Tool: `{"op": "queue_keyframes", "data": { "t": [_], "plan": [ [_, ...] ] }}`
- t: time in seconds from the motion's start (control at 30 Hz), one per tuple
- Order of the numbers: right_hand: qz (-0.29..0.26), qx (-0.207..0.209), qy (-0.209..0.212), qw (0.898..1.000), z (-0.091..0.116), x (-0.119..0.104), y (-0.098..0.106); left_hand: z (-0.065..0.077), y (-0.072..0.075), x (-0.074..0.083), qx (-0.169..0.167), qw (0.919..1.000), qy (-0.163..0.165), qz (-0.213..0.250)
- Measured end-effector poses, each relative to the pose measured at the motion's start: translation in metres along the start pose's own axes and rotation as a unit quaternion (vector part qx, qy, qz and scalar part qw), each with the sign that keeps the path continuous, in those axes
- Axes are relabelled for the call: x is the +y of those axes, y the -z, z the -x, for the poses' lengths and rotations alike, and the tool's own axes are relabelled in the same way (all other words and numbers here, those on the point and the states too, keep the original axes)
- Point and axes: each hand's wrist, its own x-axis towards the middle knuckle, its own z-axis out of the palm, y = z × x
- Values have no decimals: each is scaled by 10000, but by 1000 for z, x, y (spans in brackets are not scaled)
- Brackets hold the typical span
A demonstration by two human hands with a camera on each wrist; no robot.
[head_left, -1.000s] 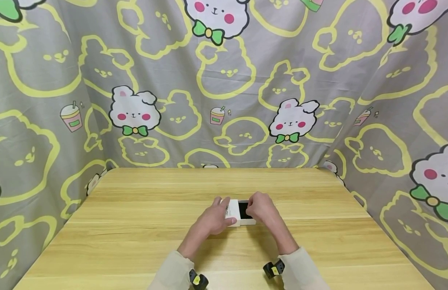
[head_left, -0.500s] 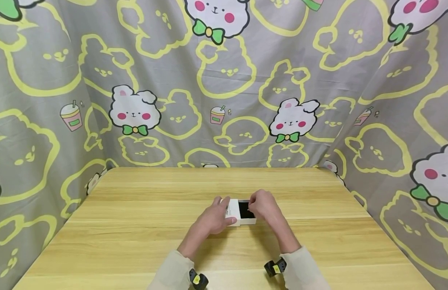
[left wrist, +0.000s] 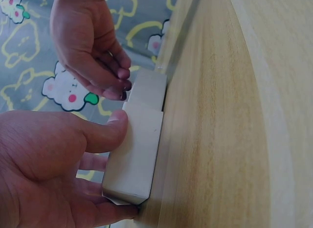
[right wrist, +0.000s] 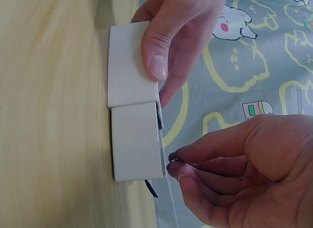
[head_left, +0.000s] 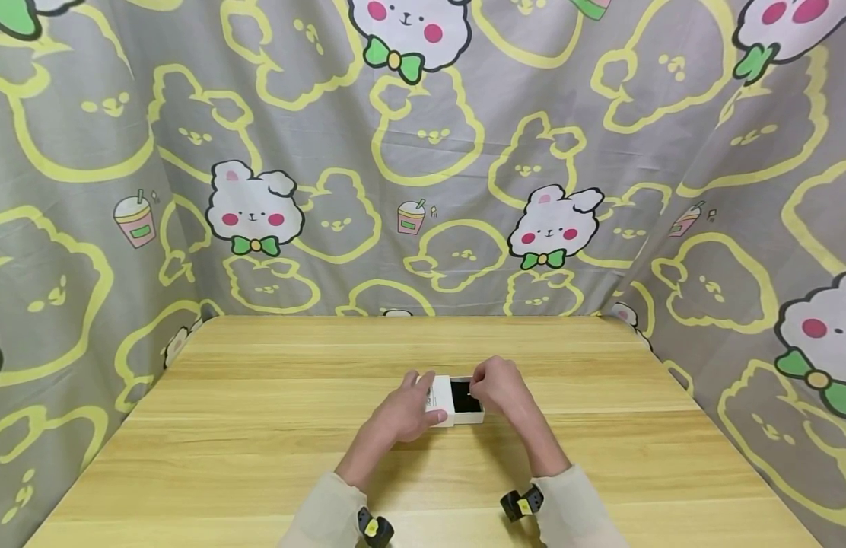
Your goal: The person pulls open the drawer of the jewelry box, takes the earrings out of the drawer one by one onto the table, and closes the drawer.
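The white box (head_left: 442, 402) rests on the wooden table (head_left: 293, 365), in front of the person, with its drawer (right wrist: 137, 142) pulled partly out to the right. The left hand (head_left: 402, 415) grips the sleeve (right wrist: 131, 66) at the left: thumb on the near top edge, the other fingers around the far side and left end. The right hand (head_left: 497, 387) pinches a small thin piece (right wrist: 173, 152) between thumb and forefinger, just above the open drawer at its right part (the piece is too small to identify; only a fine upright sliver and a dark spot show at the fingertips). The remaining fingers of that hand are curled in. Black lining (head_left: 460, 396) fills the visible inside of the drawer, and a black ribbon (right wrist: 151, 189) hangs out at the right end. For good handling, brace the sleeve flat against the table with light, even pressure; squeezing hard may bind the drawer. Use only the tips of the thumb and forefinger on the piece, since it is probably easy to drop. Hold the right wrist high enough to clear the drawer walls, and do not let the fingers catch the ribbon.
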Motion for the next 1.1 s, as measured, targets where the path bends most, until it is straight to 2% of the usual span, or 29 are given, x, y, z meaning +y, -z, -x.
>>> {"op": "queue_keyframes", "data": {
  "t": [0.23, 0.53, 1.1],
  "plan": [
    [-63, -2, -52, 10000, 0, 1, 3, 0, 0, 0, 4, 10000, -26, 16],
    [-79, 133, 75, 9999, -1, 6, 5, 0, -1, -1, 21, 10000, -29, 52],
    [-107, 70, -96, 9999, -3, 13, 10, -1, -1, -1, 78, 9999, -80, 107]
  ]
}}
